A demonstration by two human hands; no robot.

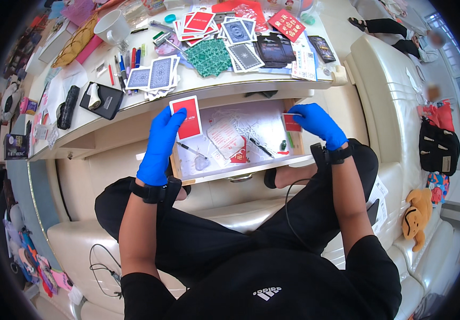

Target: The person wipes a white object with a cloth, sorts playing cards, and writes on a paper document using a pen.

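Both hands wear blue gloves over an open drawer point(270, 165) in the table. My left hand point(163, 136) grips a red-backed playing card point(190, 124), thumb across its face-up back; whether others lie beneath it I cannot tell. Above the drawer's right side, my right hand point(320, 122) pinches another red card point(292, 125), partly hidden by the fingers. Inside the drawer lie a crumpled white paper with red print point(226, 138), a red packet point(239, 156), a dark pen point(261, 148), tangled white string and a small green bottle point(283, 145).
On the table are red-backed cards point(200, 21), blue-backed cards point(161, 74), a green patterned stack point(209, 57), black cards point(276, 50), several pens point(135, 58), a white mug point(112, 27) and a black tray point(108, 105). A cream sofa point(374, 88) stands right; a person point(404, 34) is beyond it.
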